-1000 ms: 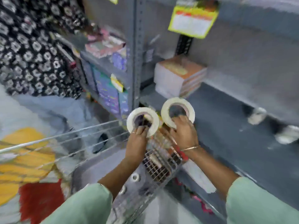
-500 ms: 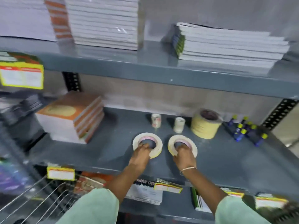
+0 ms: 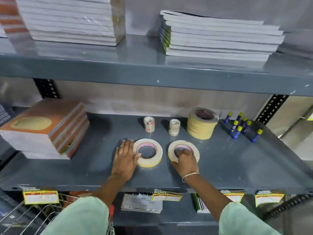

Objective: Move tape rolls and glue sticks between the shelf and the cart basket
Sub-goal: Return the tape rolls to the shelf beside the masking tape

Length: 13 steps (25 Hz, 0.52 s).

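Note:
Two flat cream tape rolls lie side by side on the grey shelf (image 3: 237,163). My left hand (image 3: 124,158) rests flat with fingers spread beside the left tape roll (image 3: 149,163), only its thumb touching the rim. My right hand (image 3: 185,161) has its fingers inside the core of the right tape roll (image 3: 183,142) and its thumb on the outer edge. Behind them stand two small clear tape rolls (image 3: 149,123), a stack of cream tape rolls (image 3: 202,126) and several blue glue sticks (image 3: 240,127) with yellow caps. The wire cart basket (image 3: 42,216) shows at the lower left.
A pile of orange notebooks (image 3: 45,128) sits at the left of the shelf. The upper shelf (image 3: 152,70) hangs low overhead and carries book stacks (image 3: 218,36). Yellow price tags (image 3: 40,196) line the shelf's front edge, with more books below.
Both hands carried the two tape rolls from over the cart basket to the shelf and laid them flat. My left hand has since slid off its roll to the left.

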### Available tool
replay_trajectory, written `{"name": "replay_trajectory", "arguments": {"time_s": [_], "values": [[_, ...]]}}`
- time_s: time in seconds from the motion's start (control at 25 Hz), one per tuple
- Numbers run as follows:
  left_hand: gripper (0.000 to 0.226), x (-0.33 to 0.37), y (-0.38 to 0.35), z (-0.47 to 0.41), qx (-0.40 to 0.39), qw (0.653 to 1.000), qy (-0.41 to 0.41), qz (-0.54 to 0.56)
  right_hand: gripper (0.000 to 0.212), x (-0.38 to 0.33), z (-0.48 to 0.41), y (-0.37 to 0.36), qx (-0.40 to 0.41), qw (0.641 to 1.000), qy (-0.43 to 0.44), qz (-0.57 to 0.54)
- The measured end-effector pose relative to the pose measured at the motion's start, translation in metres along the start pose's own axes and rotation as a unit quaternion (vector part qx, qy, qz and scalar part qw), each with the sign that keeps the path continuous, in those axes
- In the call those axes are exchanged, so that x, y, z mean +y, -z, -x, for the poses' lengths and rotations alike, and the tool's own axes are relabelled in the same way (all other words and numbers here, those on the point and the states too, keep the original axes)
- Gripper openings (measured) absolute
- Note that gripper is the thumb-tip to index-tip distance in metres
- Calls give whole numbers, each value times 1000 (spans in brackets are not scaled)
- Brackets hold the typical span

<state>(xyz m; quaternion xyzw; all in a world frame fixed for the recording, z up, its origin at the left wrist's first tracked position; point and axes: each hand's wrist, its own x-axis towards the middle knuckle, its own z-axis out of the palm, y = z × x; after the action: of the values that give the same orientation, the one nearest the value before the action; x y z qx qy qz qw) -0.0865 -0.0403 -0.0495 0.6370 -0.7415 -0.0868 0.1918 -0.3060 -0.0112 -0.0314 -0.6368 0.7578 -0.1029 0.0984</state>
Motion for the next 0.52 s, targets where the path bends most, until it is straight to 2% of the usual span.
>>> {"name": "replay_trajectory", "arguments": {"time_s": [0.16,0.24,0.4,0.52], "values": [[59,-32,-3,-3,-34,998,48,-10,40,-11,0,5,45,998,1,-33],[58,-37,-5,-2,-48,997,52,-23,41,-26,0,9,65,996,41,-55],[56,-34,-4,-3,-50,997,48,-41,43,-70,2,13,4,986,157,-46],[56,-35,-3,-1,-52,997,45,-38,44,-89,2,5,-46,979,198,-5]]}}
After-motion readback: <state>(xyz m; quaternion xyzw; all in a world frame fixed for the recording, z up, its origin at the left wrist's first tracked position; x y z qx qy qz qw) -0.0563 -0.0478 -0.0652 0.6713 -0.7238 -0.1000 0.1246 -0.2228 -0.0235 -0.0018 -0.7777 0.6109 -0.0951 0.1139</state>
